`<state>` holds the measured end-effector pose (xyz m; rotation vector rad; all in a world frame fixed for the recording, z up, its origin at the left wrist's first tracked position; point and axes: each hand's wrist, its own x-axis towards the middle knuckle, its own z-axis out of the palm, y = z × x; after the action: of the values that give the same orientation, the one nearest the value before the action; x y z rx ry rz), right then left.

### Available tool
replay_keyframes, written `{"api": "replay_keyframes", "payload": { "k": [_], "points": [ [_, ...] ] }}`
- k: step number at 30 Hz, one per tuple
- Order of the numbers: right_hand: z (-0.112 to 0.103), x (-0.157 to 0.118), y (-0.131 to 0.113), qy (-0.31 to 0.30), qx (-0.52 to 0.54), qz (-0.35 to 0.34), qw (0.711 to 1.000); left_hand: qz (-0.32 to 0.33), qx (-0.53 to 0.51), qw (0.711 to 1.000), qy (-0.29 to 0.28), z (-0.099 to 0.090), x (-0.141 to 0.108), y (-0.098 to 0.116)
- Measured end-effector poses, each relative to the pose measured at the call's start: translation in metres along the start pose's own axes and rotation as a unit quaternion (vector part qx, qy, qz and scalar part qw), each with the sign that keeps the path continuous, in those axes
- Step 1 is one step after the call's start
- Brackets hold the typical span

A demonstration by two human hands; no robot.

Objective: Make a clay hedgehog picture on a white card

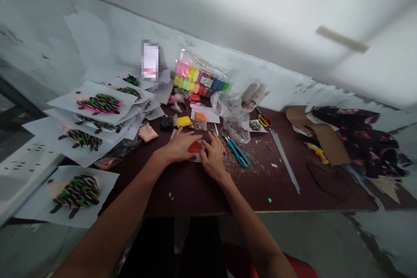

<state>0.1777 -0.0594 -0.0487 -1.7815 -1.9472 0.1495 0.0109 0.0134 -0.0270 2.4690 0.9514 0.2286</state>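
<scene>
Orange lump (194, 147) on white paper (197, 158), between left fingers (187, 138) and right fingers (213, 140), both sets loosely outspread

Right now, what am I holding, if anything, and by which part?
Your left hand and right hand are at opposite sides of the orange piece; whether the hands grip it can't be told.

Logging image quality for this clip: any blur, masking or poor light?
Head view: the lower frame is dim; head view, right side: the black floral fabric looks smeared; head view, back: the pale upright rectangular screen is pixelated; head view, centre: the orange-red flat piece by the left hand reads fairly clearly.
</scene>
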Motion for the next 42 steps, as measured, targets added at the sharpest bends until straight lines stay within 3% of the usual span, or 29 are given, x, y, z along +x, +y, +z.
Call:
{"api": "replay_keyframes", "payload": {
  "k": [7,12,17,25,29,36,42],
  "points": [
    [0.002,-0.002,-0.003,-0.007,-0.010,-0.023,1.000,0.032,0.028,0.998,0.042,-0.001,0.000,0.001],
    [-0.006,-0.005,-0.002,0.028,-0.010,0.000,1.000,0.001,0.022,0.999,0.034,-0.004,-0.002,0.005],
    [-0.010,-0.009,-0.004,0.016,-0.016,-0.008,1.000,-0.019,0.025,0.999,0.022,-0.005,-0.002,0.006],
    [-0.004,-0.008,-0.008,0.007,-0.014,-0.039,0.999,-0.016,0.022,0.999,0.017,-0.001,-0.001,0.003],
    [-0.008,-0.008,-0.007,0.026,-0.040,-0.030,0.998,-0.010,0.021,0.999,0.025,0.002,0.000,-0.001],
    [-0.015,-0.009,-0.014,-0.007,-0.102,-0.063,0.993,-0.010,0.026,0.999,0.029,0.002,-0.001,0.000],
    [-0.015,-0.009,-0.016,0.009,-0.111,-0.068,0.991,-0.015,0.019,0.999,0.030,0.002,-0.002,0.001]
  ]
}}
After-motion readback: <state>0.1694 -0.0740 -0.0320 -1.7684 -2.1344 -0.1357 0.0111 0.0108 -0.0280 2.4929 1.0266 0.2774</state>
